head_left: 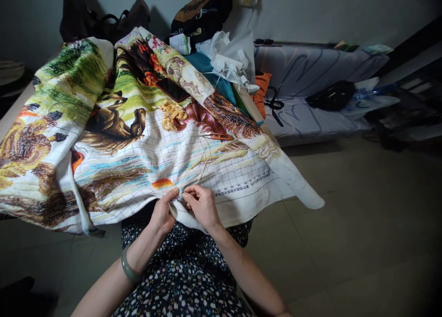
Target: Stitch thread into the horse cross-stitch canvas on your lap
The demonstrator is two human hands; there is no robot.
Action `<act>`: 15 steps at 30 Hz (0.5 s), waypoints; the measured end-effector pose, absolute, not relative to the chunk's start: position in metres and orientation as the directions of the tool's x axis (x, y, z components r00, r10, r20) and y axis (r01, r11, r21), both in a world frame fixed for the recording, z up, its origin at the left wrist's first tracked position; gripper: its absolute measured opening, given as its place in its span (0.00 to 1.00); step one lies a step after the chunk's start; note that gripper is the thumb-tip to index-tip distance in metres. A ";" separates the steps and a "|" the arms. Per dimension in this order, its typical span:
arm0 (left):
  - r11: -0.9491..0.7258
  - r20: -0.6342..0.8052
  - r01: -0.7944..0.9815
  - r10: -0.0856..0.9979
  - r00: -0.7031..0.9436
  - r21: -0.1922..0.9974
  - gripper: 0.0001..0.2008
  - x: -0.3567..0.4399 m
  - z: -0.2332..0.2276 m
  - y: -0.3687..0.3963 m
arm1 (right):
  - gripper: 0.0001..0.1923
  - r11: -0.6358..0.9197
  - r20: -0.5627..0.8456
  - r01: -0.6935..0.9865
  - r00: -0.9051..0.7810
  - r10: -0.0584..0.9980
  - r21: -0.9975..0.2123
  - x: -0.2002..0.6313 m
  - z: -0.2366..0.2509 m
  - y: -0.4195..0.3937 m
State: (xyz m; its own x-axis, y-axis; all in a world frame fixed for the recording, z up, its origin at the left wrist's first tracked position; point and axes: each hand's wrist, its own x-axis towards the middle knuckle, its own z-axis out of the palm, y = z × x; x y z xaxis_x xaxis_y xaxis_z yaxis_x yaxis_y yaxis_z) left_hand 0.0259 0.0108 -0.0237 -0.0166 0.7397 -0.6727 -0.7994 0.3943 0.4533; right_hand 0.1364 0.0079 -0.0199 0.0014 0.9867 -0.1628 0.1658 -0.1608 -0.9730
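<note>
A large cross-stitch cloth [172, 146], printed with a grid and partly stitched, spreads over the table and hangs towards my lap. My left hand [164, 211] grips its near edge, thumb on top and fingers hidden beneath. Close beside it, my right hand [200, 204] is closed in a pinch at the cloth's surface. A pale thread [203, 167] loops over the cloth and runs down to these fingertips; a needle is too small to make out. An orange stitched patch [162, 183] lies just above my left thumb. Small orange-handled scissors [219, 136] rest farther up the cloth.
Yellow thread skeins [174, 117] and purple ones [203, 117] lie on the cloth near a dark phone [172, 89]. Behind are dark bags [202, 13] and a white plastic bag [231, 59]. A covered sofa [311, 77] stands to the right.
</note>
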 end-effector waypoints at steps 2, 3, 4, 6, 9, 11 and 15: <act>0.375 -0.660 -0.800 0.751 -0.034 0.468 0.09 0.027 -0.024 0.009 | 0.04 -0.181 -0.180 0.132 0.016 0.983 -0.975 0.135 -0.018 0.009; 0.370 -0.652 -0.800 0.758 -0.033 0.471 0.09 0.028 -0.024 0.008 | 0.04 -0.184 -0.182 0.126 0.028 0.983 -0.975 0.135 -0.017 0.011; 0.369 -0.645 -0.800 0.764 -0.029 0.474 0.09 0.028 -0.024 0.007 | 0.04 -0.177 -0.173 0.138 0.041 0.984 -0.975 0.134 -0.015 0.012; 0.375 -0.637 -0.797 0.771 -0.016 0.473 0.09 0.028 -0.024 0.005 | 0.04 -0.113 -0.105 0.242 0.045 0.993 -0.964 0.133 -0.009 0.016; 0.364 -0.636 -0.802 0.772 -0.024 0.472 0.10 0.027 -0.025 0.005 | 0.07 0.061 0.052 0.526 -0.033 0.998 -0.848 0.131 0.002 0.020; 0.350 -0.634 -0.808 0.772 -0.038 0.474 0.10 0.026 -0.025 0.004 | 0.08 0.131 0.102 0.650 -0.082 0.991 -0.749 0.127 0.008 0.020; 0.351 -0.645 -0.813 0.763 -0.039 0.464 0.09 0.026 -0.026 0.005 | 0.07 0.141 0.141 0.475 -0.035 0.989 -0.869 0.130 0.020 0.027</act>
